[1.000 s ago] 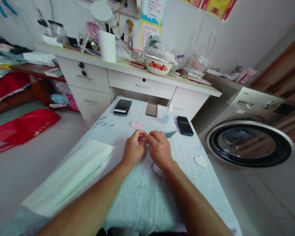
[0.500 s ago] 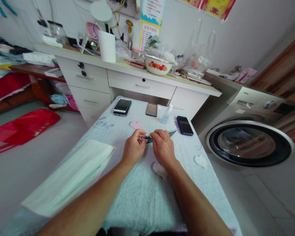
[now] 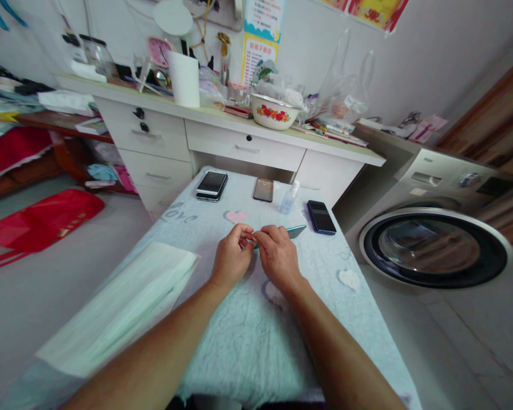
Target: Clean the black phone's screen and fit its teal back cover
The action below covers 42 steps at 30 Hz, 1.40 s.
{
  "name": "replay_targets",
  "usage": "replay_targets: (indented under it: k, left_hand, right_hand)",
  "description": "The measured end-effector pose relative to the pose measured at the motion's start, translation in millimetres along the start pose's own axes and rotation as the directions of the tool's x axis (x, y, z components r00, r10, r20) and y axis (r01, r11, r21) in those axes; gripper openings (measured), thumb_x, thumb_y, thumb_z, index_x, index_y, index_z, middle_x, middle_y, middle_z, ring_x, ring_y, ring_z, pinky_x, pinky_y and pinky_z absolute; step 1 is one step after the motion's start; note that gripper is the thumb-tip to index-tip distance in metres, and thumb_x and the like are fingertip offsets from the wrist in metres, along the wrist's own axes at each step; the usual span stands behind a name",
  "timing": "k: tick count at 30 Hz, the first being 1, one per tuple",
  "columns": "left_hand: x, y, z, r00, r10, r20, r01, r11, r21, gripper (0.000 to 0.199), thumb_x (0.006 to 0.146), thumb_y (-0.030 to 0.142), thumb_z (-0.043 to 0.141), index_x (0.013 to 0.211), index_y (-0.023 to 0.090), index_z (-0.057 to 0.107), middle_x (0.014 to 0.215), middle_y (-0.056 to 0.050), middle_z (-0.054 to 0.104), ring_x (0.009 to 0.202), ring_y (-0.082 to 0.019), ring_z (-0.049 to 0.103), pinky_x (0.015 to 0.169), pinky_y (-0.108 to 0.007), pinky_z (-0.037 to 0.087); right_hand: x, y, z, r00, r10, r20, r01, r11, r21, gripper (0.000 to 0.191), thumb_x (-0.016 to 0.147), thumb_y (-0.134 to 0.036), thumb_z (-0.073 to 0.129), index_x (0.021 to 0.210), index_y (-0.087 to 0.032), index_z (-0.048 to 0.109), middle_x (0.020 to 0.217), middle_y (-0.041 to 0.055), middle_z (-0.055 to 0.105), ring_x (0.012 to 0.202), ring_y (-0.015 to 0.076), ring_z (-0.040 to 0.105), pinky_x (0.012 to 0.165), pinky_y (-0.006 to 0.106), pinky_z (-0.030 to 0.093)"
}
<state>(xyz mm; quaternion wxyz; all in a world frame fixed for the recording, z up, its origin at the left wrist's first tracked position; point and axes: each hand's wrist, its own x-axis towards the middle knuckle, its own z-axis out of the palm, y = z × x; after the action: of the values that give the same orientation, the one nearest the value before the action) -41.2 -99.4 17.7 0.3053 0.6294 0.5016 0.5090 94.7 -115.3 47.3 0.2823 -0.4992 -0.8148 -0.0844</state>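
A thin phone [image 3: 297, 231] with a teal edge is tilted above the cloth, seen nearly edge-on. My left hand [image 3: 233, 254] is closed on its left end with thumb and fingers pinched. My right hand [image 3: 277, 254] lies across its middle, its fingertips pinched at that same end and meeting the left fingers. Most of the phone is hidden behind the right hand, and what exactly the fingertips press on is too small to tell. Just beyond the hands stands a clear spray bottle [image 3: 289, 198], and a dark phone [image 3: 321, 217] lies to its right.
A cloth-covered table [image 3: 235, 319] bears stacked phones [image 3: 212, 184], a brown phone case [image 3: 263, 189] and a pale pack of sheets [image 3: 123, 307]. Behind it is a white desk [image 3: 214, 136] with a flowered bowl [image 3: 273, 113]. A washing machine [image 3: 440, 176], its round door protruding, stands right.
My right hand has slid slightly left along the phone, closer to my left hand, so more of the phone's right end shows. My left hand has barely moved.
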Motion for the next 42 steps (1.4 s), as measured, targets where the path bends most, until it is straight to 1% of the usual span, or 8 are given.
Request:
replay_targets:
  k: [6,17,24,28,34,39,42]
  left_hand:
    - [0.4,-0.1,1.5,1.000,-0.014,-0.013,0.013,1.000,-0.022,0.022,0.076,0.014,0.058,0.097,0.021,0.056,0.085,0.001,0.066,0.072,-0.012,0.061,0.071,-0.025,0.048]
    - [0.5,0.4,0.1,1.000,-0.006,-0.016,0.006,1.000,0.003,0.021,0.076,0.015,0.058,0.097,0.021,0.058,0.087,0.001,0.066,0.074,-0.012,0.062,0.075,-0.026,0.049]
    - [1.4,1.3,-0.9,0.999,-0.031,-0.021,0.031,1.000,0.000,0.019,0.075,0.016,0.058,0.094,0.021,0.058,0.087,0.001,0.066,0.075,-0.012,0.062,0.075,-0.026,0.049]
    - [1.4,2.4,-2.9,0.999,-0.031,-0.034,0.031,0.999,0.009,0.019,0.075,0.016,0.057,0.093,0.021,0.059,0.086,0.001,0.066,0.074,-0.012,0.061,0.073,-0.026,0.049]
    - [1.9,-1.6,-2.5,0.999,-0.022,-0.032,0.022,1.000,0.019,0.018,0.075,0.017,0.056,0.092,0.021,0.060,0.085,0.001,0.066,0.073,-0.013,0.061,0.074,-0.026,0.049]
    - [1.9,-0.8,-2.6,0.999,-0.025,-0.031,0.026,0.999,0.033,0.017,0.075,0.018,0.056,0.091,0.021,0.059,0.084,0.001,0.067,0.068,-0.012,0.060,0.069,-0.026,0.048]
    - [1.7,0.9,-3.2,0.999,-0.021,-0.031,0.022,0.999,0.040,0.017,0.075,0.018,0.056,0.092,0.021,0.058,0.084,0.001,0.067,0.068,-0.012,0.061,0.070,-0.026,0.048]
  right_hand:
    - [-1.7,8.1,-1.8,0.999,0.049,-0.020,-0.049,0.999,-0.017,0.024,0.097,-0.020,0.048,0.106,-0.023,0.070,0.102,0.0068,0.064,0.089,0.0213,0.050,0.075,0.032,0.044]
    - [-4.9,25.4,-4.3,0.990,0.113,-0.081,-0.114,0.993,-0.008,0.024,0.095,-0.017,0.048,0.101,-0.023,0.070,0.099,0.0059,0.063,0.089,0.0216,0.050,0.077,0.032,0.044]
    - [-7.4,35.5,-5.8,0.978,0.166,-0.126,-0.168,0.986,-0.007,0.024,0.094,-0.017,0.048,0.100,-0.023,0.071,0.102,0.0064,0.062,0.094,0.0216,0.052,0.080,0.032,0.045]
    - [-7.3,35.0,-4.7,0.977,0.169,-0.132,-0.171,0.985,-0.006,0.024,0.094,-0.016,0.048,0.101,-0.023,0.070,0.101,0.0064,0.062,0.094,0.0213,0.052,0.080,0.032,0.045]
    - [-5.7,30.8,-3.5,0.974,0.192,-0.120,-0.194,0.981,0.003,0.026,0.094,-0.015,0.047,0.100,-0.023,0.070,0.101,0.0064,0.061,0.095,0.0211,0.052,0.079,0.031,0.045]
    - [-4.3,27.7,-0.3,0.976,0.180,-0.118,-0.180,0.984,0.016,0.026,0.094,-0.016,0.047,0.100,-0.023,0.070,0.100,0.0063,0.061,0.093,0.0207,0.051,0.078,0.031,0.044]
    - [-3.1,23.0,1.0,0.980,0.171,-0.103,-0.169,0.985,0.032,0.026,0.094,-0.016,0.046,0.102,-0.022,0.070,0.101,0.0065,0.061,0.093,0.0203,0.051,0.078,0.030,0.045]
